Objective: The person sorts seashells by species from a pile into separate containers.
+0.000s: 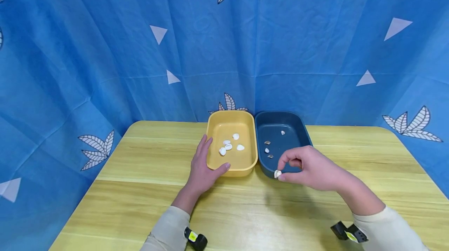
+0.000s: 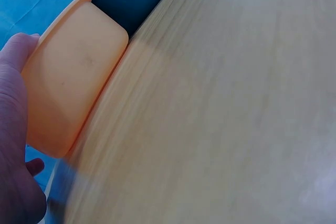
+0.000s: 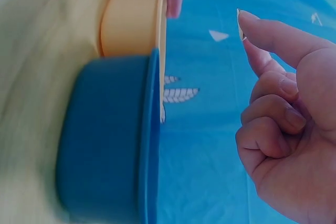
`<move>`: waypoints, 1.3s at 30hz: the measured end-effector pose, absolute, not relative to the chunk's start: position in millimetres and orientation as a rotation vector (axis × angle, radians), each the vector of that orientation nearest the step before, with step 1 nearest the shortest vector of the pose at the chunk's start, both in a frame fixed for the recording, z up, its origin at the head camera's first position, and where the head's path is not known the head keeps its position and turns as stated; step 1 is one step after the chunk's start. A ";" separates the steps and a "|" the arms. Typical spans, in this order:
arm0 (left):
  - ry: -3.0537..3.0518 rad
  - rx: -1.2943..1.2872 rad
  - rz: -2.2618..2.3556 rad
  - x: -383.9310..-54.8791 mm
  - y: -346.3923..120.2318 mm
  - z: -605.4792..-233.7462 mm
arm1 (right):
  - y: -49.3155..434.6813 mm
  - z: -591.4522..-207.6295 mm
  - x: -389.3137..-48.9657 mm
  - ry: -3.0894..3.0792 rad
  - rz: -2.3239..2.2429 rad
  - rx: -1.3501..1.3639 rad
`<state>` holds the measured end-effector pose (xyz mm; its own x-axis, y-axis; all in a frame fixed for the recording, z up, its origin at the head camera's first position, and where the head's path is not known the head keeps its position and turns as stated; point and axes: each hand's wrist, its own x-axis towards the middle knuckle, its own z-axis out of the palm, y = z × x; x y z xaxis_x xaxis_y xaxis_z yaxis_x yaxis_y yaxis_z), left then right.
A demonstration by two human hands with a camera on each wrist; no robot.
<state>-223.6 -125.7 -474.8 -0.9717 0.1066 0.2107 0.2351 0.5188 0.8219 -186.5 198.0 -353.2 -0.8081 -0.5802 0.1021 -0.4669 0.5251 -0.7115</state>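
My right hand (image 1: 308, 169) pinches a small whitish seashell (image 1: 277, 174) between thumb and index finger, above the near rim of the dark blue tray (image 1: 261, 126). In the right wrist view the shell (image 3: 241, 24) shows edge-on at the fingertips, the other fingers curled toward the palm. Inside the blue tray lie several small shells, among them a brownish one (image 1: 267, 142). My left hand (image 1: 203, 169) rests at the near left corner of the yellow tray (image 1: 245, 168), thumb on the front rim and fingers along the left side. Several white shells (image 1: 236, 136) lie in the yellow tray.
Both trays stand side by side near the back edge of the wooden table (image 1: 154, 149). Behind the table hangs a blue curtain (image 1: 210, 40) with leaf and triangle prints. A small black camera is strapped at each sleeve.
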 end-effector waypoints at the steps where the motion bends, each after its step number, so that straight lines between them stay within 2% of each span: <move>1: -2.619 -0.298 -1.448 -223.5 -125.7 -474.9 | 199.5 -352.4 -189.1 2.620 -1.147 -0.892; 16: -2.653 -0.263 -1.443 -222.7 -125.3 -473.3 | 225.3 -347.0 -234.1 2.760 -1.125 -0.638; 39: -2.640 -0.276 -1.465 -223.5 -126.1 -474.5 | 238.6 -384.9 -298.1 2.705 -1.303 -0.320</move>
